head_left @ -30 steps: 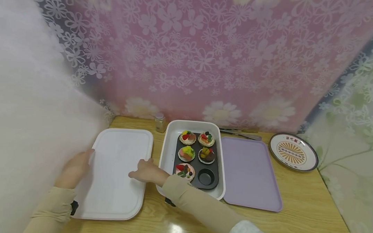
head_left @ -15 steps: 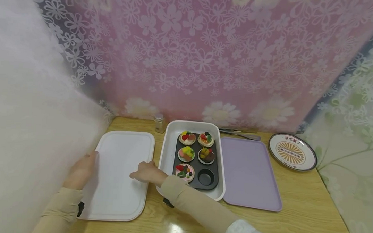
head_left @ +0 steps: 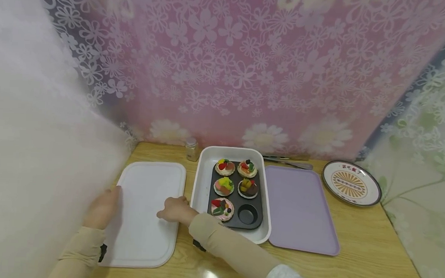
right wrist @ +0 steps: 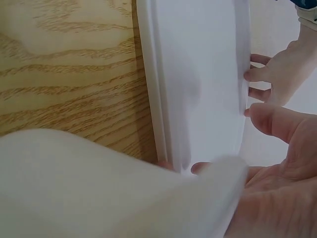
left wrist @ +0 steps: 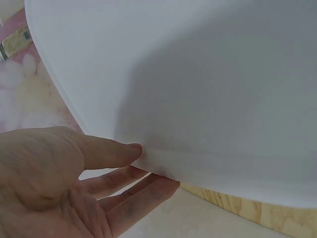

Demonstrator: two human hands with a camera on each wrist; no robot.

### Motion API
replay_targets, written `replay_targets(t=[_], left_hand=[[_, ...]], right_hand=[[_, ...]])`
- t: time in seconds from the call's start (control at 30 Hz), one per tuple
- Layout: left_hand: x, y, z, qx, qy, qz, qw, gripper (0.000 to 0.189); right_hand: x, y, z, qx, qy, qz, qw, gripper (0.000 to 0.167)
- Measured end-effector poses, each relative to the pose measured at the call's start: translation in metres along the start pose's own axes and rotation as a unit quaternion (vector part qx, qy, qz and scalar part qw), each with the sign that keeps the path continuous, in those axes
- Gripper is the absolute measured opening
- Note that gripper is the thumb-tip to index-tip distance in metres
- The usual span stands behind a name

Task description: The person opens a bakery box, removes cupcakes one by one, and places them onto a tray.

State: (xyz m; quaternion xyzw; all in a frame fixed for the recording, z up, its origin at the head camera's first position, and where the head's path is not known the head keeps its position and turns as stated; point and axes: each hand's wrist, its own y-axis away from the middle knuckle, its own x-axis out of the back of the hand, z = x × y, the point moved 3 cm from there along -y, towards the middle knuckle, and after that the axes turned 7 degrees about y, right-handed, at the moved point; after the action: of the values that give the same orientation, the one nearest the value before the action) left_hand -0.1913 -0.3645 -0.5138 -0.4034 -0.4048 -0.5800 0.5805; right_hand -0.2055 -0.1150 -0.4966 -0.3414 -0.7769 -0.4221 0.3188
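Observation:
A flat white tray (head_left: pixel 144 231) with rounded corners lies at the left of the table in the head view. My left hand (head_left: pixel 103 208) holds its left edge; in the left wrist view the thumb (left wrist: pixel 121 152) lies on top and the fingers (left wrist: pixel 143 201) meet the rim from the side and below. Across from it, my right hand (head_left: pixel 176 210) grips the right edge, its thumb over the tray's surface. In the right wrist view a pale blurred shape (right wrist: pixel 99 198) and the white dish's rim hide part of those fingers.
A deep white baking dish (head_left: pixel 267 215) holds a dark muffin pan (head_left: pixel 235 222) with several fruit tarts (head_left: pixel 222 209) and one bare cup. To the right lie a purple tray (head_left: pixel 301 209) and a patterned plate (head_left: pixel 351 182). A small jar (head_left: pixel 192 149) and long utensils (head_left: pixel 292 163) stand behind.
Both hands have shifted slightly right and nearer to me with the white tray, its gap to the baking dish narrowing a little. The view has also dipped slightly.

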Motion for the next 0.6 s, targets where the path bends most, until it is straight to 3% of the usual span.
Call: replay_targets(t=[0.13, 0.3, 0.53, 0.6], left_hand=[[-0.003, 0.002, 0.004, -0.012, -0.005, 0.009, 0.9999, 0.024], [-0.007, 0.0, 0.003, 0.002, -0.013, -0.005, 0.9999, 0.027], [-0.01, 0.001, 0.006, 0.015, -0.018, -0.009, 0.9997, 0.022], [-0.01, 0.002, 0.006, 0.016, -0.02, -0.009, 0.9996, 0.023]], right_hand=[[0.0, 0.002, -0.001, 0.003, 0.019, 0.005, 0.9998, 0.035], [-0.005, -0.001, -0.001, 0.001, 0.055, 0.01, 0.9985, 0.038], [-0.012, -0.005, -0.003, -0.009, 0.099, 0.009, 0.995, 0.079], [-0.014, -0.005, -0.003, -0.01, 0.094, 0.007, 0.9955, 0.084]])
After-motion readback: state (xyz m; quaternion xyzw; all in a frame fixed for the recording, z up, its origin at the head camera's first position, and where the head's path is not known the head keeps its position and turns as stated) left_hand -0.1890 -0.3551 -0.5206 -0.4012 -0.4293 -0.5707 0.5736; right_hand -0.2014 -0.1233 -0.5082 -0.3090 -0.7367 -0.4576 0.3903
